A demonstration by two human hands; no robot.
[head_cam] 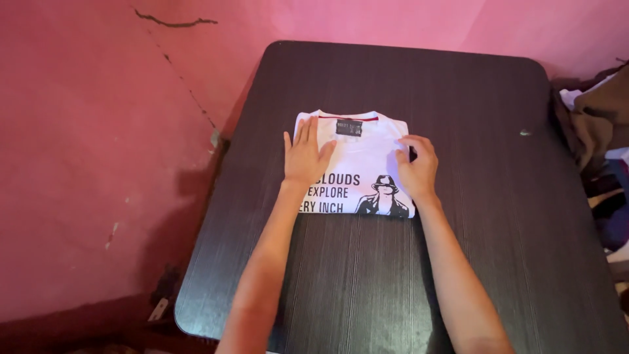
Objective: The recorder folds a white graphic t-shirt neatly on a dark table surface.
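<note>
On the dark table (458,262), toward twelve o'clock, lies our folded white T-shirt (363,157). Our left hand (306,157) presses flat on its nine o'clock side, fingers spread; our right hand (416,167) curls its fingers over the three o'clock edge, pinching the fabric.

Shirt print (357,190) partly under hands, clothes pile (599,118) cropped.
</note>
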